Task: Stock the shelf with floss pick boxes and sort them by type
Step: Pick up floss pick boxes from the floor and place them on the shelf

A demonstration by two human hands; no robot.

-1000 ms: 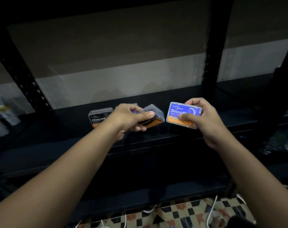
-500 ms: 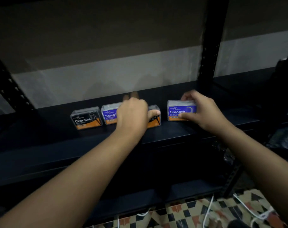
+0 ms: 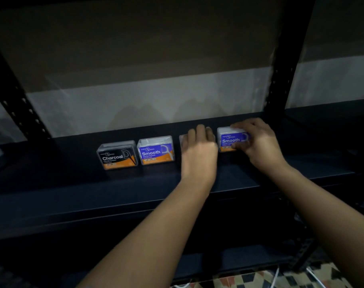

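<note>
In the middle of the frame I have four floss pick boxes standing upright in one row on the dark shelf [image 3: 73, 204], all with the label to me. At the left end of the row is the Charcoal box [image 3: 117, 155], black and orange, and just beside it on its right stands a Smooth box [image 3: 155, 150], blue and orange, with a small gap between them. My left hand [image 3: 198, 151] lies over the third box [image 3: 182, 138], so I see only a pale corner of it and I cannot read its type; my fingers are around it, but if they press it or only touch it I cannot tell. My right hand [image 3: 257, 142] grasps the second Smooth box [image 3: 229, 140] at the right end of the row, thumb on the front label and fingers over the top, and the box stands on the shelf. Behind the row is a pale wall [image 3: 135, 104], and a black upright post [image 3: 281, 69] stands in the upper right of the frame
</note>
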